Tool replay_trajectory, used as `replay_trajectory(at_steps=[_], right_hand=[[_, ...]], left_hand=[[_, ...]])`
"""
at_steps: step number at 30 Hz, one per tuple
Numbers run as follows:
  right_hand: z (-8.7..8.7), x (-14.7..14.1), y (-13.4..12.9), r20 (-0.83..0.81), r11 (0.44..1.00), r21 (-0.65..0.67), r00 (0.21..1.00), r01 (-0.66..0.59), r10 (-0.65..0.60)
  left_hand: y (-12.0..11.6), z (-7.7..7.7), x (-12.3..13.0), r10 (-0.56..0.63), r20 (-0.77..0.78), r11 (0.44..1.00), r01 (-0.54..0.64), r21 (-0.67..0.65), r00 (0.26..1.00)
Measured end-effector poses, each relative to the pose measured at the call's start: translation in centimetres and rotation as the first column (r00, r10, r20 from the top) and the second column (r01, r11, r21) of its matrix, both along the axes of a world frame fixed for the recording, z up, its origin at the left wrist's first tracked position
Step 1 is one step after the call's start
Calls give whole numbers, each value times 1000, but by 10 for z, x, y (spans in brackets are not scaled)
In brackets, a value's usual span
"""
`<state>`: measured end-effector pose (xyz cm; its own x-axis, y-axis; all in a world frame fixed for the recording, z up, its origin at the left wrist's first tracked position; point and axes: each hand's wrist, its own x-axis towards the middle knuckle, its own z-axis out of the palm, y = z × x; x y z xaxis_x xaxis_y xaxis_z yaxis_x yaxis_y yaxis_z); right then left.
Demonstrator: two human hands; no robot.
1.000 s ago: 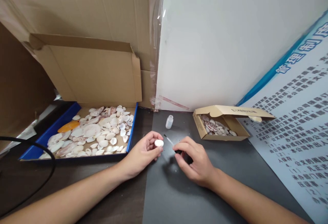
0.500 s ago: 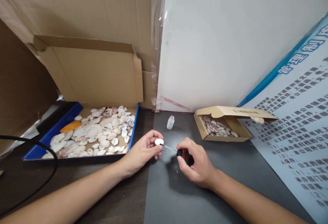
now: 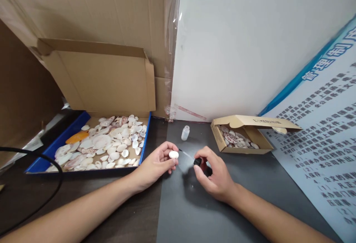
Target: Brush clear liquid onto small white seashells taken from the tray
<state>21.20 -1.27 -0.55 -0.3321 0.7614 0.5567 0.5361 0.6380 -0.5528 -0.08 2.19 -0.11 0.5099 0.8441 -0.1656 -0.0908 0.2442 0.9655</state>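
Note:
A small white ribbed seashell (image 3: 174, 155) is pinched between the thumb and fingers of my left hand (image 3: 159, 158). My right hand (image 3: 213, 172) grips the black cap of a small brush (image 3: 197, 161). Its thin clear stem points left, and the dark tip is just off the shell's upper right edge. Beyond both hands, an uncapped little bottle (image 3: 185, 133) stands upright on the grey mat, with whitish contents in its lower part.
On the left, a blue-sided cardboard box (image 3: 149, 135) with its lid raised holds many shells. A smaller half-open carton (image 3: 244, 150) with shells stands at the right. A black cable (image 3: 61, 176) loops in at far left. A white panel (image 3: 217, 50) rises behind the mat (image 3: 178, 213).
The brush tip has moved from the shell's lower right edge up and slightly away from it. My right hand shifted a little right, and the shell now shows more of its ribbed face.

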Motion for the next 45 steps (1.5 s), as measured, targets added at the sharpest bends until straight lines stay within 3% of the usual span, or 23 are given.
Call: replay_trajectory(at_steps=[3,8,12,16,19,32,37,45], right_hand=[[1,0,-1,-13,997,12,997,-70,71],[1,0,-1,-22,999,31,999,-32,33],[1,0,-1,-31,993,36,993,-115,116],[1,-1,-1,-43,997,51,997,-55,57],[1,-1,-2,-43,995,57,995,-84,87],[3,-1,0,-52,997,74,999,-1,5],[4,-1,-1,-79,995,75,994,-66,72],[3,-1,-1,-92,996,66,994,-54,59]], left_hand=[[-1,2,0,-15,3,1000,15,-3,1000],[-2,1,0,-13,-3,1000,13,6,1000],[-1,1,1,-22,-16,1000,22,4,1000],[-2,2,1,-41,-46,999,42,21,998],[-3,3,0,-56,-60,998,58,23,997],[-1,-1,0,-52,5,999,52,8,999],[-2,-1,0,-50,3,999,50,7,999],[-3,0,-1,-67,-14,997,68,23,998]])
